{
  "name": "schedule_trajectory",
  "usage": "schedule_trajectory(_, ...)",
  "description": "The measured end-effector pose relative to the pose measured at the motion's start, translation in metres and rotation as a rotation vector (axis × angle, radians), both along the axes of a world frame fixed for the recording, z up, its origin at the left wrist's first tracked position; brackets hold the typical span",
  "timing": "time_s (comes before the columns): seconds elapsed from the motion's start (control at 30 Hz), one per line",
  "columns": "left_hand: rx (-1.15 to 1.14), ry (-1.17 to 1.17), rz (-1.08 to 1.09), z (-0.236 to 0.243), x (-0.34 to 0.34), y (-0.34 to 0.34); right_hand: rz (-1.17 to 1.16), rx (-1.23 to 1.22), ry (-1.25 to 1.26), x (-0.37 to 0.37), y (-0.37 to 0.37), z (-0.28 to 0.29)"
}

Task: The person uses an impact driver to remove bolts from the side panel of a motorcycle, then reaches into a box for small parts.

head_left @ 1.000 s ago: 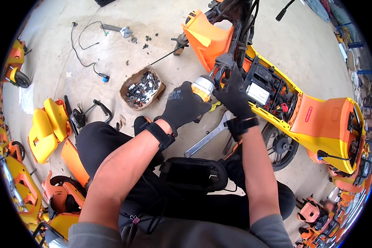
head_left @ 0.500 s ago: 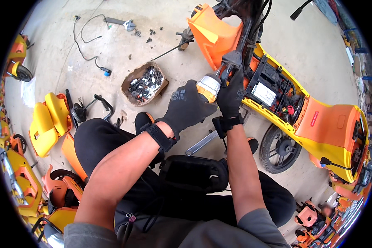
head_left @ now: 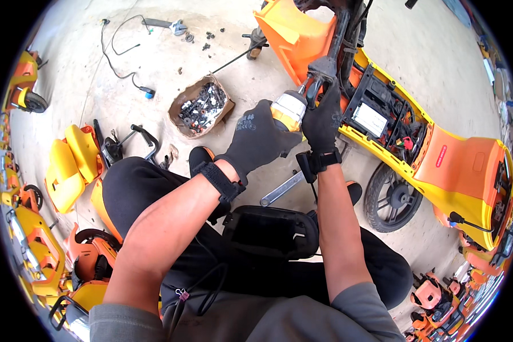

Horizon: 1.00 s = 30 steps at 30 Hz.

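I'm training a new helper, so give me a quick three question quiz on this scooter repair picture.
1. True or false: both hands wear dark gloves.
2. What lies in the cardboard box on the floor? A) loose small dark parts B) paint cans C) rags
3. Which hand grips the body of the yellow power tool?

Key
1. True: left hand and right hand are both gloved.
2. A.
3. The left hand; the right hand steadies the tool's front end against the orange scooter.
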<state>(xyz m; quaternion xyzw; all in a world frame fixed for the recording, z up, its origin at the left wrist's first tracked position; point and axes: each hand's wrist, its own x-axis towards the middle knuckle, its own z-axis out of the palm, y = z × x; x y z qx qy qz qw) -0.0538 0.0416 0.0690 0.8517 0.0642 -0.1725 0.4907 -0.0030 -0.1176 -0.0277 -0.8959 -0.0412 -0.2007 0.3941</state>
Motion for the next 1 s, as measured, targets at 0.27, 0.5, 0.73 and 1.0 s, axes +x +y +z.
schedule_trajectory(0.27, -0.014, -0.097, -0.003, -0.018, -0.001, 0.001, -0.024, -0.021, -0.016, 0.002, 0.001, 0.004)
schedule_trajectory(0.5, 0.055, -0.072, -0.031, -0.008, 0.0, -0.001, 0.053, -0.067, -0.01, -0.005, -0.012, 0.004)
schedule_trajectory(0.73, 0.079, -0.051, -0.018, -0.009, -0.006, 0.006, 0.167, -0.121, 0.388, -0.065, -0.031, 0.022)
schedule_trajectory(1.0, 0.044, 0.058, 0.002, 0.009, -0.031, 0.031, 0.642, -0.05, 0.637, -0.093, -0.01, 0.033)
